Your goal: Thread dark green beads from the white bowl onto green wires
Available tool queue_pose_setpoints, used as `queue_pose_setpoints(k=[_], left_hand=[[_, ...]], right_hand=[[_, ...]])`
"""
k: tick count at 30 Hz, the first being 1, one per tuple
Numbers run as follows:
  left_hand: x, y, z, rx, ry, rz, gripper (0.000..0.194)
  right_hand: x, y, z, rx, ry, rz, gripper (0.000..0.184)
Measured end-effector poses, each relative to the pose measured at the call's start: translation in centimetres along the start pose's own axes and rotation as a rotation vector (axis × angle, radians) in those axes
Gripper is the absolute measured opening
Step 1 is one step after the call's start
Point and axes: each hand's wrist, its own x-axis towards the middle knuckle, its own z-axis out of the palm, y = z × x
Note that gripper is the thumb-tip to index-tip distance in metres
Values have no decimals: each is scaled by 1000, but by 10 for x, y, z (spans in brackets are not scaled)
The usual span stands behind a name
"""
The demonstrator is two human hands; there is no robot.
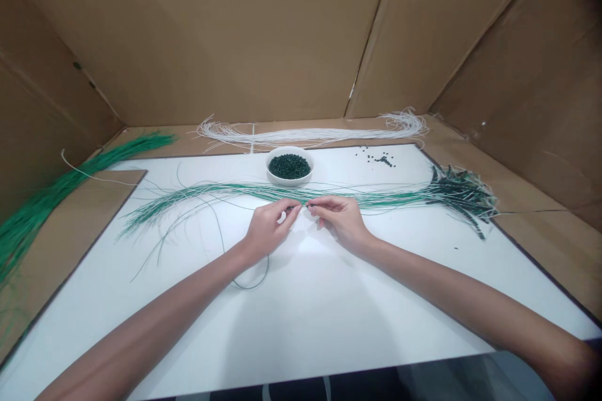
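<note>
My left hand [273,225] is closed in a pinch, with a small dark bit at its fingertips. A thin dark cord [254,287] loops on the table below that wrist and seems to run up to those fingers. Almost touching it from the right, my right hand [341,219] pinches a tiny dark bead [308,204]. Just behind both hands stretches a bundle of green and white cords [385,199], whose right ends carry rows of dark beads [463,194]. Beyond the bundle stands a white bowl [290,183] filled with dark green beads [289,166].
Loose beads [385,161] lie scattered right of the bowl. White cords [310,136] stretch along the back on cardboard. A thick green cord bundle [61,191] lies at the left. Cardboard walls [235,37] enclose the white table [301,326].
</note>
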Motion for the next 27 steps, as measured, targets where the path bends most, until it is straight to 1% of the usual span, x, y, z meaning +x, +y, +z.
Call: queue_pose_setpoints(k=[20,27], left_hand=[[1,1,0,-8,-3,-3,19],[1,1,-1,-5,-16,-14,20]], right_hand=[[0,3,-2,-14,-13,11,17],[0,3,-2,-33,-13,-8,17]])
